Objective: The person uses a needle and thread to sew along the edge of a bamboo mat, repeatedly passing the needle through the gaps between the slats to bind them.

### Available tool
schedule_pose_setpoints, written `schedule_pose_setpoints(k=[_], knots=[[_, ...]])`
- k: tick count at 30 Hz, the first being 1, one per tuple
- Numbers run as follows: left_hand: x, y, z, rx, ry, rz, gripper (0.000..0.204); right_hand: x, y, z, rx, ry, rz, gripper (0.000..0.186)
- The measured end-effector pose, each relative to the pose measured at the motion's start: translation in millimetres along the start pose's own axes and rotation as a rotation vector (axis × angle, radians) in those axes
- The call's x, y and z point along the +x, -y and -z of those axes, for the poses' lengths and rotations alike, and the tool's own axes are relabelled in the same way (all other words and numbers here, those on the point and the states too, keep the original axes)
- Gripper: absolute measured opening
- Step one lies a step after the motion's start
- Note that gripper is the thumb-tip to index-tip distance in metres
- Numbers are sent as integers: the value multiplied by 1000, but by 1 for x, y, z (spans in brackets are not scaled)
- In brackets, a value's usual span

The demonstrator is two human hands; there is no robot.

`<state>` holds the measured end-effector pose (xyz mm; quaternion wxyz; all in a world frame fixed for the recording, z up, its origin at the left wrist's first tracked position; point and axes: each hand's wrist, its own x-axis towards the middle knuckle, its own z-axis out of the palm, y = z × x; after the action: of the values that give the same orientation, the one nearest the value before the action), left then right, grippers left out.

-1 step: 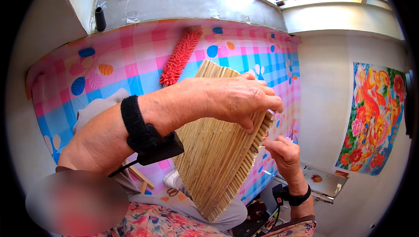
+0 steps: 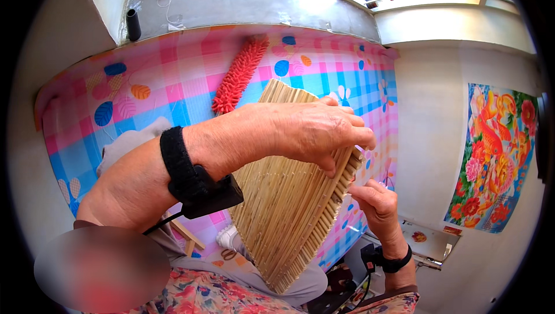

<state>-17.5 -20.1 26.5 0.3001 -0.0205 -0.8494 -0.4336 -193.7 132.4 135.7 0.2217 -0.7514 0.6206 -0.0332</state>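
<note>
A stiff panel of pale straw stalks (image 2: pixel 283 210), laid side by side and stitched together, stands tilted over my lap. Along its right side runs a thicker edge of cut stalk ends. My left hand (image 2: pixel 321 132) reaches across the top and grips that edge near its upper corner, thumb on the near face and fingers over the rim. Just beyond the same edge, my right hand (image 2: pixel 377 201) is closed in a pinch of thumb and forefinger. Whatever sits in that pinch is too small to make out. Both wrists wear black straps with small devices.
A red fluffy duster (image 2: pixel 240 74) lies on the checked pink and blue sheet (image 2: pixel 167 65) behind the panel. Below are scissors (image 2: pixel 229 254), a wooden frame piece (image 2: pixel 188 236) and a white shoe (image 2: pixel 226 236). A colourful poster (image 2: pixel 491 158) hangs on the right wall.
</note>
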Motion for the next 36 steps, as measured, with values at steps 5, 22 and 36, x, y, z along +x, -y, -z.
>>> schedule_pose_setpoints(k=[5,22,36], knots=[[-4,-1,2,3,-12,15,59,5,5,-3,16,-7,6,29],[-4,-2,-6,1,-44,-8,54,11,12,-7,-1,66,-2,18],[13,2,-10,24,-12,23,58,4,-8,-7,88,34,-38,16]])
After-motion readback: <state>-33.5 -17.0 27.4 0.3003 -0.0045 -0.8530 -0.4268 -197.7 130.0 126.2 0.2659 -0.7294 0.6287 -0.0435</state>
